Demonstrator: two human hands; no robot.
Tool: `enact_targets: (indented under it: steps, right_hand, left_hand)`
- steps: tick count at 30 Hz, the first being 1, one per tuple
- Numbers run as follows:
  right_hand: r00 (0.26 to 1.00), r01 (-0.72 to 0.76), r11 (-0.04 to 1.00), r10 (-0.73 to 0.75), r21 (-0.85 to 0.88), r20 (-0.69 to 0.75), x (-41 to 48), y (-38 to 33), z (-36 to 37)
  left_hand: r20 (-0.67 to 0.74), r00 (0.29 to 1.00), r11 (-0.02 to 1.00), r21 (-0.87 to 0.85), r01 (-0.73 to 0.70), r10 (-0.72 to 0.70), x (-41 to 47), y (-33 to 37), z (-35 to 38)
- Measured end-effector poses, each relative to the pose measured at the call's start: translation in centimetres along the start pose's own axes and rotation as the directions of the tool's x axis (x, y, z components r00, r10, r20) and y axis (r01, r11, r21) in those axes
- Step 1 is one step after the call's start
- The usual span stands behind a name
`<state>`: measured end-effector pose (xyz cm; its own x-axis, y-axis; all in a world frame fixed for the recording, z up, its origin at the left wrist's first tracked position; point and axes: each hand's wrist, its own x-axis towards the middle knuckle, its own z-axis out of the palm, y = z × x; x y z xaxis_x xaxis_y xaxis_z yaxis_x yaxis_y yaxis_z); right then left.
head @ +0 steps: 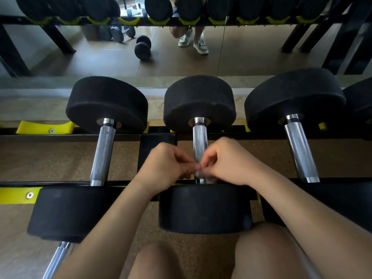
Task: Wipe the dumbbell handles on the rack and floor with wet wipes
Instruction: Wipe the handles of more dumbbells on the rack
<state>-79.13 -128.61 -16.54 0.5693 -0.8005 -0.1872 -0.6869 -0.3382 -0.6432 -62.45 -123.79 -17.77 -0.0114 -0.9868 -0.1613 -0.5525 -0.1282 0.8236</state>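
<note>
a wall mirror [251, 57] rises behind brown speckled floor [50, 158].

Knurled chrome dumbbell handle [200, 143] — racked

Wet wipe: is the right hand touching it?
Touching. Head view shows the right hand pinching the white wet wipe near the middle dumbbell handle.

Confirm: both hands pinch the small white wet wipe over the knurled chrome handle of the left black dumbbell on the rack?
Wrong dumbbell. The head view shows the left hand and right hand pinching the small white wet wipe over the knurled chrome handle of the middle black round-ended dumbbell on the rack, not the left black dumbbell.
</note>
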Motion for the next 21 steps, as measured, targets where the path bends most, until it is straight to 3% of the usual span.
enact_targets:
  steps: [4,7,9,11,13,15,17,19,21]
  right_hand:
    - [0.969,-0.066,0.987,0.098,-0.145,0.225,0.6,-1.0,-0.9]
    - [0.887,-0.117,0.958,0.220,-0.263,0.405,2.0,-2.1,-1.4]
    - [0.818,-0.186,0.940,0.309,-0.285,0.485,2.2,-2.6,-2.5]
    - [0.758,-0.260,0.947,0.322,-0.190,0.567,1.3,-3.3,-4.1]
    - [0.747,-0.413,0.905,0.274,0.101,0.606,-0.4,-4.7,-6.3]
    - [0.789,-0.543,0.716,0.258,0.438,0.557,-2.8,-7.2,-8.5]
    - [0.811,-0.582,0.469,0.276,0.665,0.515,-5.3,-10.9,-11.0]
    - [0.807,-0.581,0.230,0.289,0.781,0.515,-8.1,-15.5,-13.5]
    - [0.794,-0.566,0.058,0.308,0.822,0.525,-10.9,-20.3,-16.1]
  left_hand:
    - [0.178,0.968,0.983,0.076,0.167,-0.178,-0.2,1.2,-0.3]
    - [0.237,0.922,0.944,0.197,0.263,-0.306,-0.6,2.6,-0.6]
    - [0.219,0.918,0.937,0.191,0.292,-0.330,-1.6,3.9,-1.2]
    - [0.140,0.931,0.941,0.045,0.335,-0.338,-3.6,6.0,-2.2]
    - [0.062,0.925,0.903,-0.199,0.380,-0.375,-5.8,8.0,-3.6]
    - [0.044,0.902,0.797,-0.452,0.401,-0.429,-8.1,10.5,-5.2]
    - [0.056,0.904,0.708,-0.603,0.369,-0.423,-10.6,14.3,-7.1]
    - [0.000,0.922,0.707,-0.642,0.297,-0.388,-13.0,18.5,-8.9]
    - [-0.103,0.911,0.746,-0.614,0.257,-0.398,-15.4,22.8,-11.0]
